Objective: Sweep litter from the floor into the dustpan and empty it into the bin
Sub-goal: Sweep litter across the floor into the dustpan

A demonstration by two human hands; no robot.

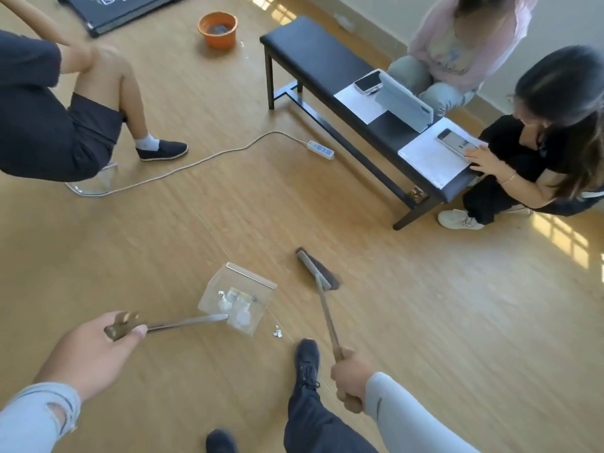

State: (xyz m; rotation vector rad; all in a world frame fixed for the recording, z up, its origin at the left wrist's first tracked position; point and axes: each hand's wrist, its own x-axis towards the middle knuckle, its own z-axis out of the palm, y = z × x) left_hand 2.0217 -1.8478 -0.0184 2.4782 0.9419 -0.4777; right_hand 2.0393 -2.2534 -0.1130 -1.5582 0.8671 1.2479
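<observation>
I am gripping the dustpan (237,297) handle with my left hand (98,351) and the broom (318,273) handle with my right hand (351,374). Most litter (235,304) is lying inside the dustpan; one scrap (277,331) is still sitting on the wooden floor (425,322) beside it. Emptying into the orange bin (217,29), well apart near the black table (327,60), is remaining

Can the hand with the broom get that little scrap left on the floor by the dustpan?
Probably yes. The right hand holds the broom, whose head sits on bare floor just beyond the scrap. Nothing lies between them; the dustpan stands close beside it.
</observation>
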